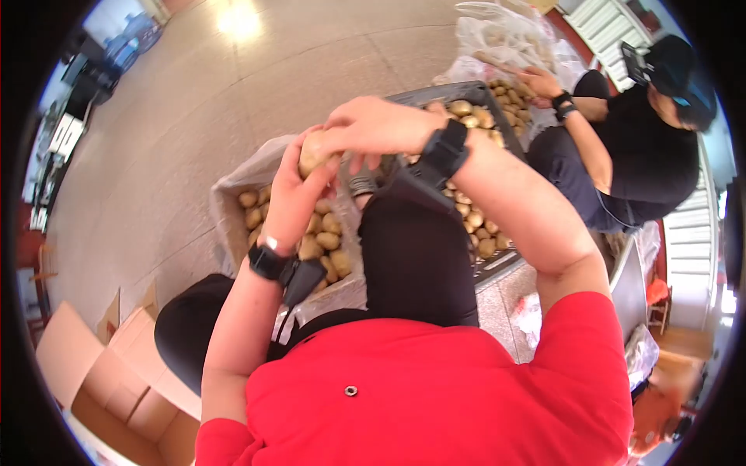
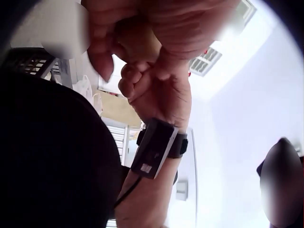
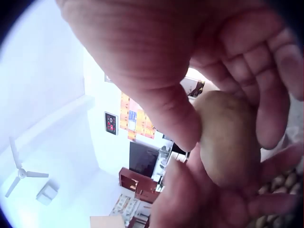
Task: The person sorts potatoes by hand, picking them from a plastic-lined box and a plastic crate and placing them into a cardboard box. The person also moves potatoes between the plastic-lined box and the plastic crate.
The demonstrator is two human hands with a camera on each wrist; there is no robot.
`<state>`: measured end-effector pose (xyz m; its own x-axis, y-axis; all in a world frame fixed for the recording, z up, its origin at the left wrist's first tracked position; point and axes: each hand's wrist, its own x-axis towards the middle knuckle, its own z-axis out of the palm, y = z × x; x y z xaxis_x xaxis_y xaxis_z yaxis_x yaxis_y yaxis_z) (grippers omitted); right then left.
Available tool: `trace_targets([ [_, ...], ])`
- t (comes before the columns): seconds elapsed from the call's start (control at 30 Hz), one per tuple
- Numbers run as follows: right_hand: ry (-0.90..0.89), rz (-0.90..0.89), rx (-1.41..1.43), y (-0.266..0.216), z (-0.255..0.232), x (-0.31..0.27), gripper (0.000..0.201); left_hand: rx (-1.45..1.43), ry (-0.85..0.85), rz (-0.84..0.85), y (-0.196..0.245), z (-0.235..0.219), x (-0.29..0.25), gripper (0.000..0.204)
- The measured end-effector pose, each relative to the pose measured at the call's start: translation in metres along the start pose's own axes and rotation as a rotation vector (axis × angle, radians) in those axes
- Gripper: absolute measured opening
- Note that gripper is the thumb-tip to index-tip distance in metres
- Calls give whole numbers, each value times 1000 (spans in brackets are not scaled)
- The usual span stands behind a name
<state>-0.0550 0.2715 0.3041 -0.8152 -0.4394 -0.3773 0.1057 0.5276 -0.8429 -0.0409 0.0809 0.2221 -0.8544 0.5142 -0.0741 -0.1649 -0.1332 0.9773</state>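
Note:
A pale brown potato [image 1: 312, 154] is held up between both hands, above a plastic-lined box [image 1: 225, 210] of potatoes. My left hand [image 1: 291, 198] grips it from the left and below. From above and the right, my right hand [image 1: 381, 128] reaches over, its thumb and fingers round the potato's other end. In the right wrist view the potato [image 3: 228, 137] shows whole and smooth, with the right thumb along one side and the left hand's fingers beneath. Shadow covers part of the potato [image 2: 137, 42] in the left wrist view.
A dark crate [image 1: 497, 264] holding many potatoes stands right of my leg. Beyond it, another person [image 1: 637, 147] in black reaches to a clear plastic bag [image 1: 505, 39] and more potatoes. An open cardboard box [image 1: 116, 380] sits at lower left.

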Motion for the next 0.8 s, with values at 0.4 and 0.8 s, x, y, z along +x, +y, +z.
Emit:
trace_targets([
  [0.4,437,408,-545,247,48,-133,26,905,625,-503,-221,-212,-48,69],
  [0.8,674,603,-459,275,159,-197,18,1015,356,-757,-247,-177,-45,61],
])
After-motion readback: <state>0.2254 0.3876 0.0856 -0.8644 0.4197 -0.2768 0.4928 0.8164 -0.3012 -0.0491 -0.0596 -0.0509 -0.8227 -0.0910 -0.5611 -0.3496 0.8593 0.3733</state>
